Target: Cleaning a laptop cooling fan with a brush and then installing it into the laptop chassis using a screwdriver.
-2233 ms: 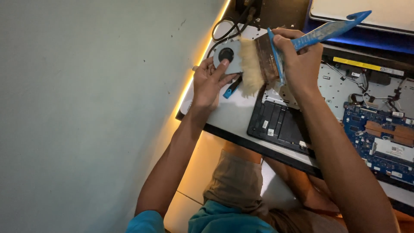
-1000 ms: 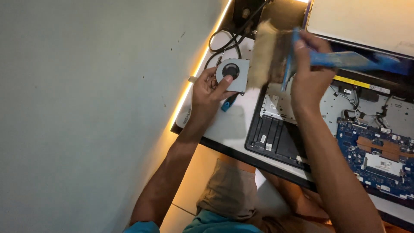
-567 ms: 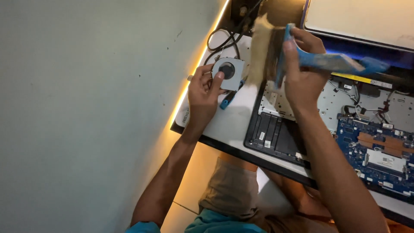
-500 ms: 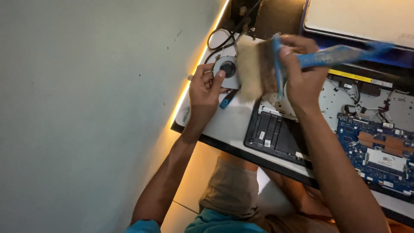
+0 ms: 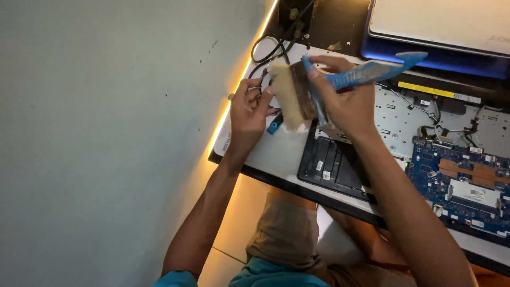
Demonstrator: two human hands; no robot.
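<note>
A wide paintbrush (image 5: 297,93) with a blue handle and pale bristles is gripped in the right hand (image 5: 345,103), the fingers closed round the handle just behind the brown ferrule. The bristles are pressed down over a small part held in the left hand (image 5: 249,109), near the left edge of the white table (image 5: 276,154). That part is almost wholly hidden by the bristles, so what it is cannot be told. The left fingers are curled in a pinch around it, thumb and fingertips touching the bristle end of the brush.

A small blue tool (image 5: 274,125) lies on the table just below the left hand. Black cables (image 5: 271,50) are looped at the far left corner. To the right of the hands an opened laptop base (image 5: 425,122) is laid flat, its grey inner shell and a blue circuit board (image 5: 462,186) exposed toward the right edge, with a black battery section (image 5: 332,165) at the near edge. A closed laptop (image 5: 441,26) is seen at the far edge. A strip of warm light (image 5: 234,101) runs along the table's left edge beside a pale wall (image 5: 106,133)
</note>
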